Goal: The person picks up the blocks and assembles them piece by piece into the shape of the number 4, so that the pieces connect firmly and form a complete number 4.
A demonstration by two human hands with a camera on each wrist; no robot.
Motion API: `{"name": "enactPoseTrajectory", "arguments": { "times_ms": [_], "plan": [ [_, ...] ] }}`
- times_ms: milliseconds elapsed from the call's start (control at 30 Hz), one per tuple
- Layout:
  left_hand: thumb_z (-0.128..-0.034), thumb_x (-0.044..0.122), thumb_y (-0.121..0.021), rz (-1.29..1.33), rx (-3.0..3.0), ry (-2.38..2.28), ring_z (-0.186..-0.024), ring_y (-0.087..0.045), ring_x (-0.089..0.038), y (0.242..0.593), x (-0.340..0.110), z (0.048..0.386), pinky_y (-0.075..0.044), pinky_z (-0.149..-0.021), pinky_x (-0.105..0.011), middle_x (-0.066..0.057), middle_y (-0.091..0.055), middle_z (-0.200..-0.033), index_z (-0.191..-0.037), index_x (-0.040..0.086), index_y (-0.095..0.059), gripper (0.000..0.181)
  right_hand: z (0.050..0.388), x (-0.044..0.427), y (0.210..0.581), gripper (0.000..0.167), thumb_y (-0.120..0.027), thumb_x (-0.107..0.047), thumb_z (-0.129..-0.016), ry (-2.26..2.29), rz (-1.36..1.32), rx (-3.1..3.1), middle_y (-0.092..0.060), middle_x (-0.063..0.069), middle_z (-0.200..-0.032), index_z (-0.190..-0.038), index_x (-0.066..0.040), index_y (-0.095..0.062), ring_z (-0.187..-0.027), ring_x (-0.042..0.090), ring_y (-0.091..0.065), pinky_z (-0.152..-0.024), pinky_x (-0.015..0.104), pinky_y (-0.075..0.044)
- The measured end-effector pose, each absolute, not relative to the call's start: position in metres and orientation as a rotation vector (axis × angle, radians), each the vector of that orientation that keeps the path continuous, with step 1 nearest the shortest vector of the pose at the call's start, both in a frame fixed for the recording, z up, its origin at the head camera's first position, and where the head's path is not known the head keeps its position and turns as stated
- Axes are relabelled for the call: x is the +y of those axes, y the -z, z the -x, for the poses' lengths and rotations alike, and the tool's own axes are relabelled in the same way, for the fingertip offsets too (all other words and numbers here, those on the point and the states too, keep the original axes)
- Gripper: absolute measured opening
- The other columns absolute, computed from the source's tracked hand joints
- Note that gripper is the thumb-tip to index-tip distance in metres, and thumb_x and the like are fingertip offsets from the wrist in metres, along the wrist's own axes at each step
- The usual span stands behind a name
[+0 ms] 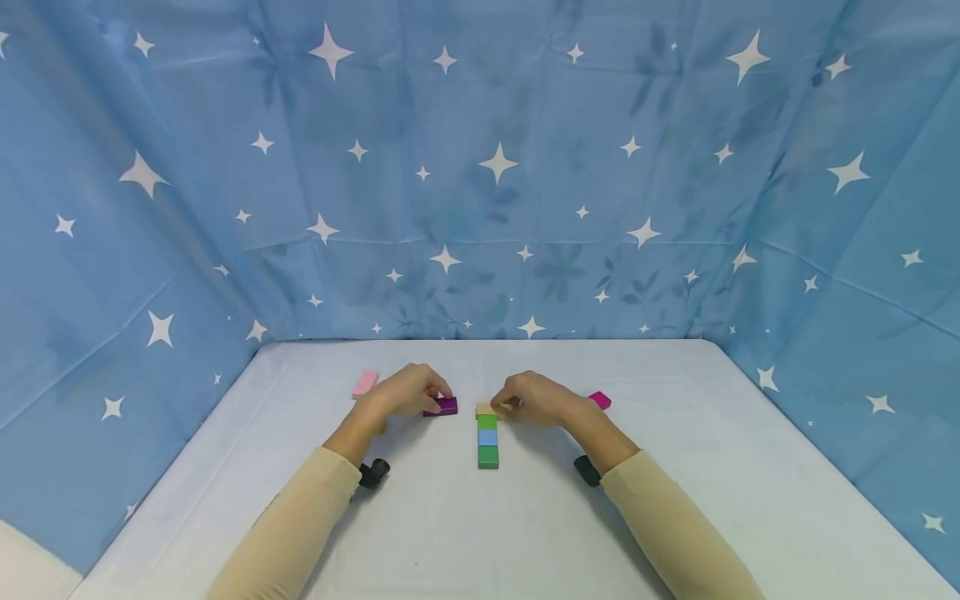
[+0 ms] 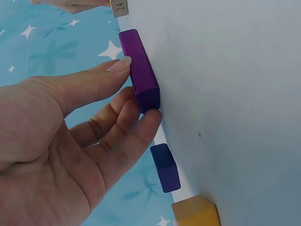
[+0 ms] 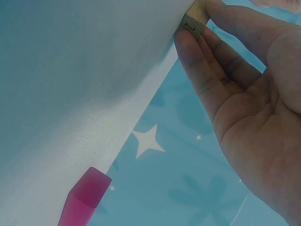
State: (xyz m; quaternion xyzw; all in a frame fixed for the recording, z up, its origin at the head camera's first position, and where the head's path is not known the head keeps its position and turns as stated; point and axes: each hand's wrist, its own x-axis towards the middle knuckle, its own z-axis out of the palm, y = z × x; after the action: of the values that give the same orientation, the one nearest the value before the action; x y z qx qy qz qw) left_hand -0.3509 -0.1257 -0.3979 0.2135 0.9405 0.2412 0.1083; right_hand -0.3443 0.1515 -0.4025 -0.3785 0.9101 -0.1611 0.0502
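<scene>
Pinching a purple block [image 2: 142, 70], the left hand [image 1: 406, 389] faces the right hand [image 1: 534, 398], which pinches a tan block [image 1: 483, 411].

Right hand [image 1: 531, 398] covering part of wooden block [image 1: 483, 410]; right forearm [image 1: 603, 435] partly hiding magenta block [image 1: 601, 400]. Left wrist view's edge cutting off orange block [image 2: 196, 213].

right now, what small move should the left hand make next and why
Probably slide the purple block right toward the tan block: the left hand pinches it, a gap separates the two blocks, and the right hand holds the tan one.
</scene>
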Motion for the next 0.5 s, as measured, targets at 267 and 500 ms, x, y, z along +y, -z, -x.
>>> {"name": "enactPoseTrajectory", "arguments": {
  "times_ms": [267,500],
  "plan": [
    [-0.0950,0.004,-0.074,-0.663,2.773,-0.703,-0.101,-0.061,-0.019,0.3994,-0.1216,0.3500,-0.055,-0.096,-0.039,-0.004,-0.073,-0.112,-0.119,0.014,-0.079,0.026,0.3438,0.1508,0.4025,0.029,-0.070,0.001,-0.096,0.495,1.143,2.775,-0.074,0.004,-0.108,-0.121,-0.011,-0.078,-0.094,0.015,-0.062,-0.093,0.034,-0.058],
    [-0.0952,0.004,-0.073,-0.666,2.776,-0.677,-0.102,-0.062,-0.019,0.3981,-0.1193,0.3488,-0.055,-0.097,-0.040,-0.004,-0.073,-0.113,-0.119,0.014,-0.079,0.027,0.3436,0.1509,0.4022,0.028,-0.071,0.000,-0.095,0.493,1.144,2.776,-0.074,0.004,-0.105,-0.121,-0.010,-0.078,-0.093,0.015,-0.062,-0.091,0.034,-0.058]
  ]
}}
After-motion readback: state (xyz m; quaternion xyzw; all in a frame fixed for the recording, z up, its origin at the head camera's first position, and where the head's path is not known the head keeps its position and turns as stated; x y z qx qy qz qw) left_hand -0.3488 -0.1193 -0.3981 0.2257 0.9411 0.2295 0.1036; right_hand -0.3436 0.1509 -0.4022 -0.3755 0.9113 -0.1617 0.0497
